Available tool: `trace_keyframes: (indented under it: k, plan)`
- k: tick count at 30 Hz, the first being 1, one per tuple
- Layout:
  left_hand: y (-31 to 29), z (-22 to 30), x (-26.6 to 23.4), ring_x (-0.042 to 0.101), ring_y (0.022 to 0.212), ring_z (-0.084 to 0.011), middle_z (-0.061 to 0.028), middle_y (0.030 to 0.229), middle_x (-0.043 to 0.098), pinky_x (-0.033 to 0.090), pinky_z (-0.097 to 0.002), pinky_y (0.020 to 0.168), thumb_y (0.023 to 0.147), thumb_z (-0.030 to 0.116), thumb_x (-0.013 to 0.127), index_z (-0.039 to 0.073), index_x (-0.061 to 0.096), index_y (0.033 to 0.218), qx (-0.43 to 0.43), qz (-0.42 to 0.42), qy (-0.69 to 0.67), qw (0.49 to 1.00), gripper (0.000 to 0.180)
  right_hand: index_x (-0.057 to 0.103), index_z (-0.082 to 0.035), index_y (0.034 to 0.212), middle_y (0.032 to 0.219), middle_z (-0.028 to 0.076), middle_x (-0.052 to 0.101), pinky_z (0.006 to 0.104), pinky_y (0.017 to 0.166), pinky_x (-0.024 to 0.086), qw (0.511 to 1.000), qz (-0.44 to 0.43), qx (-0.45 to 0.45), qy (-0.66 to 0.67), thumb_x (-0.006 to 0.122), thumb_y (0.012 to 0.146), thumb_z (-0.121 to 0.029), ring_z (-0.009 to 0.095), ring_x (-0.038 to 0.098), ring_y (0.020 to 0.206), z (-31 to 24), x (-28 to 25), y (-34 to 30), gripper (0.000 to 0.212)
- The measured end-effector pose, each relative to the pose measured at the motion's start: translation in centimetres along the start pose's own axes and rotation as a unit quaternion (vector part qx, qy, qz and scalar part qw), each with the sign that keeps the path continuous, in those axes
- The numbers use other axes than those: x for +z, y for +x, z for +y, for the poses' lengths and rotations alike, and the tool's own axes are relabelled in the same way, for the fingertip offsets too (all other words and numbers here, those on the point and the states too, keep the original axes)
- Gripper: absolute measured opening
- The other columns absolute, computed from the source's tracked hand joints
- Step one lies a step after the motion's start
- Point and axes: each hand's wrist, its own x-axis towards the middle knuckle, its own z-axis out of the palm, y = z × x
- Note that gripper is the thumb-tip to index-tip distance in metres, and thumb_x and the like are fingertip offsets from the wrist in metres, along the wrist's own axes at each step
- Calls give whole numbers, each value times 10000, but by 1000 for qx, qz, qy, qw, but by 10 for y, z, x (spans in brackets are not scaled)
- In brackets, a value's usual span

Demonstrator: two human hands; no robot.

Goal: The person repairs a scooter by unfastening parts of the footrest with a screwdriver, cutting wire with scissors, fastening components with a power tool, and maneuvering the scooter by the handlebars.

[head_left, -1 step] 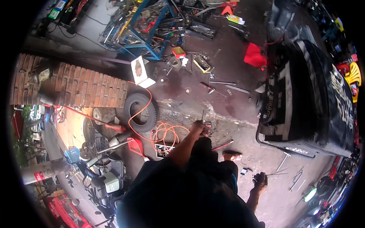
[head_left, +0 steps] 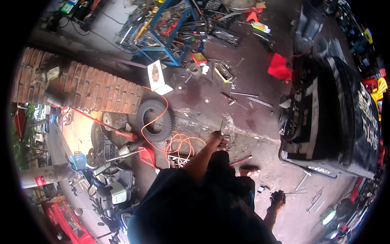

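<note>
My left hand [head_left: 214, 139] is closed around a thin dark rod-like tool [head_left: 221, 125], whose tip points away from me. It is above the floor, close to one of my sandalled feet [head_left: 224, 143]. My other foot [head_left: 250, 171] rests a little to the right. Lower right, my right hand [head_left: 278, 198] has its fingers curled, with a thin rod [head_left: 295, 192] sticking out to the right. What kind of tools these are is too small to tell. A small dark object with a pale square [head_left: 262, 189] lies on the floor just left of the right hand.
A tire [head_left: 143, 128] and a coiled orange hose [head_left: 178, 142] lie to the left. A large black box [head_left: 349, 134] stands on the right. Loose tools [head_left: 260, 101] lie ahead, near a blue rack [head_left: 172, 59]. A scooter [head_left: 109, 193] is at lower left.
The whole view has shifted slightly, so the scene sits lower and more to the right. Two thin rods at the right hand looked spread apart; now they appear nearly as one line.
</note>
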Motion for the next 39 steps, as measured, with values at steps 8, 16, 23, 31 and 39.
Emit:
trace_keyframes:
  k: [8, 16, 23, 31, 39]
  plan:
    - [86, -28, -66, 579, 494, -227, -100, 659, 578, 445, -380, 410, 964, 265, 519, 57, 587, 935, 46, 108, 45, 992, 221, 588, -124, 970, 774, 24, 599, 252, 494, 372, 981, 3, 83, 176, 637, 879, -384, 161, 541, 597, 44, -15, 50, 280]
    - [138, 156, -166, 592, 504, -210, -103, 592, 602, 450, -358, 441, 791, 138, 591, 64, 635, 640, 398, 138, 306, 854, 174, 513, -171, 861, 735, -3, 519, 245, 528, 423, 985, -132, -4, 110, 436, 984, -334, 140, 496, 609, 81, -46, 113, 217]
    - [32, 466, -270, 557, 490, -178, -89, 577, 555, 440, -352, 442, 919, 261, 515, 1, 620, 717, 425, 253, -157, 855, 346, 540, -145, 767, 720, 42, 539, 342, 602, 424, 971, -152, -166, -76, 503, 848, -248, 214, 513, 678, 76, -35, 133, 136]
    - [172, 100, -258, 632, 562, -239, -85, 662, 646, 486, -392, 496, 855, 220, 576, 89, 647, 712, 262, 307, 278, 872, 206, 571, -115, 660, 704, 93, 560, 453, 687, 424, 923, -175, -300, -166, 579, 692, -151, 299, 532, 756, 103, -60, 160, 49]
    - [132, -205, -230, 659, 608, -220, -85, 653, 638, 507, -388, 512, 802, 246, 619, 110, 639, 711, 50, -92, 125, 987, 165, 581, -132, 1029, 919, 51, 593, 385, 870, 443, 962, -11, 125, 241, 495, 967, -314, 241, 549, 934, 96, -39, 73, 211]
